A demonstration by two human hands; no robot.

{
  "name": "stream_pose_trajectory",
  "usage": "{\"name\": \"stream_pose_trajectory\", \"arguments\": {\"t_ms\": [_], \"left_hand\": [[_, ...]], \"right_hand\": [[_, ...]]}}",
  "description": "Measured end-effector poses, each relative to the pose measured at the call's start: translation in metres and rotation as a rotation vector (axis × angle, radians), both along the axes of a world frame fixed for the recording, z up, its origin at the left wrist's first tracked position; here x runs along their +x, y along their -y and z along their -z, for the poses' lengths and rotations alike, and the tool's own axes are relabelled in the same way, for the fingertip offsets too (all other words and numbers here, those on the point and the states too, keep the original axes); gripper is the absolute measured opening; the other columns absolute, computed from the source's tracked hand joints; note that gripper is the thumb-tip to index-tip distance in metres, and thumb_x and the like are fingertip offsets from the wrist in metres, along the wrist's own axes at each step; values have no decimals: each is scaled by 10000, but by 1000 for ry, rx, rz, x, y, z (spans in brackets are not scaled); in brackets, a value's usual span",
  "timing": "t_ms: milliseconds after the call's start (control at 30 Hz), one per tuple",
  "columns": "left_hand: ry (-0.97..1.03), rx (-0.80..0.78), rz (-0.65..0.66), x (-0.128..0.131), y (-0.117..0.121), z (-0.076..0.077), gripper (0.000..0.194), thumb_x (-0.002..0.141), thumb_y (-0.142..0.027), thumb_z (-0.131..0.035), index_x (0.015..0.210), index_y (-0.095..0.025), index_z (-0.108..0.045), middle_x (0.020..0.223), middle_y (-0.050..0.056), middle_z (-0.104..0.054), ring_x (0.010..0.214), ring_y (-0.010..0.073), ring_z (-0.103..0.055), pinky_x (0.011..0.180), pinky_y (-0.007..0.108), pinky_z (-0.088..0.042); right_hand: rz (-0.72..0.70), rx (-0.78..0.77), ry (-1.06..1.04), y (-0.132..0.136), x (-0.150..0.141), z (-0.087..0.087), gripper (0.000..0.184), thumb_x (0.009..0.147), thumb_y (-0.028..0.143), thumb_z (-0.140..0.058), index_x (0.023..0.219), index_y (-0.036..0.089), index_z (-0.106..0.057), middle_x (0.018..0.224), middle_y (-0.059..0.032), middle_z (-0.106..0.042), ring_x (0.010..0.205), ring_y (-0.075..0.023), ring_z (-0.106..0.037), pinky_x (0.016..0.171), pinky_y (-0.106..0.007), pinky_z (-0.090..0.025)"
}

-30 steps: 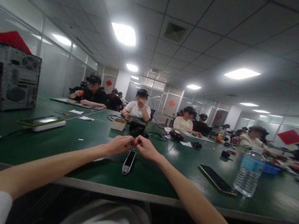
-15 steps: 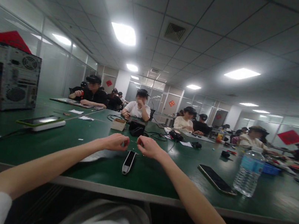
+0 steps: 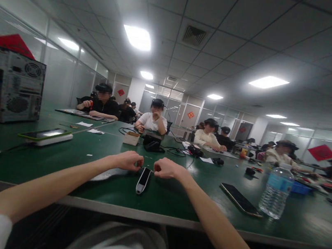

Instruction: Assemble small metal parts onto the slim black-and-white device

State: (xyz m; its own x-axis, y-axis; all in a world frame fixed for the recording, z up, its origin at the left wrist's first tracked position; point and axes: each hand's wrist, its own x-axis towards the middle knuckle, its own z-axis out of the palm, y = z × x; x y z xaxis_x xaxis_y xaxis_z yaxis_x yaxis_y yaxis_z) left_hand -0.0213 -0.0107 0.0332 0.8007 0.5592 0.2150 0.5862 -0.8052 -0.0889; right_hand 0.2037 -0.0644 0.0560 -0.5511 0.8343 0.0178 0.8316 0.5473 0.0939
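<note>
My left hand (image 3: 128, 161) hovers low over the green table, its fingers curled into a pinch. Facing it, my right hand (image 3: 168, 169) is closed in the same way, with a small gap between the two. Whatever the fingertips hold, if anything, is too small or hidden to name. Between and just nearer than the hands lies a slim white device with a long dark screen (image 3: 144, 180), like a scanning pen. A pale, thin sheet (image 3: 110, 174) lies under my left wrist.
A phone (image 3: 240, 199) and a clear water bottle (image 3: 277, 191) are at the right. A small box (image 3: 131, 138) and a black device (image 3: 152, 142) sit beyond my hands. At left stand a green-edged phone (image 3: 46, 134) and an open computer case (image 3: 23, 86). People sit across the table.
My right hand has shifted a little right and down, and my left slightly down, so the gap between them is wider. The device with the dark screen stays put.
</note>
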Motion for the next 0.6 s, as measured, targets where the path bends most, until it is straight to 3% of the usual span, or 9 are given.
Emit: {"name": "stream_pose_trajectory", "arguments": {"t_ms": [600], "left_hand": [[-18,-10,-19,3,8,-2,157,794,-221,-614,947,-225,-643,871,-17,-707,788,155,-637,661,215,-422]], "right_hand": [[39,-1,46,-2,-2,3,238,775,320,-575,942,203,-699,930,-68,-701,779,-179,-619,561,-232,-363]]}}
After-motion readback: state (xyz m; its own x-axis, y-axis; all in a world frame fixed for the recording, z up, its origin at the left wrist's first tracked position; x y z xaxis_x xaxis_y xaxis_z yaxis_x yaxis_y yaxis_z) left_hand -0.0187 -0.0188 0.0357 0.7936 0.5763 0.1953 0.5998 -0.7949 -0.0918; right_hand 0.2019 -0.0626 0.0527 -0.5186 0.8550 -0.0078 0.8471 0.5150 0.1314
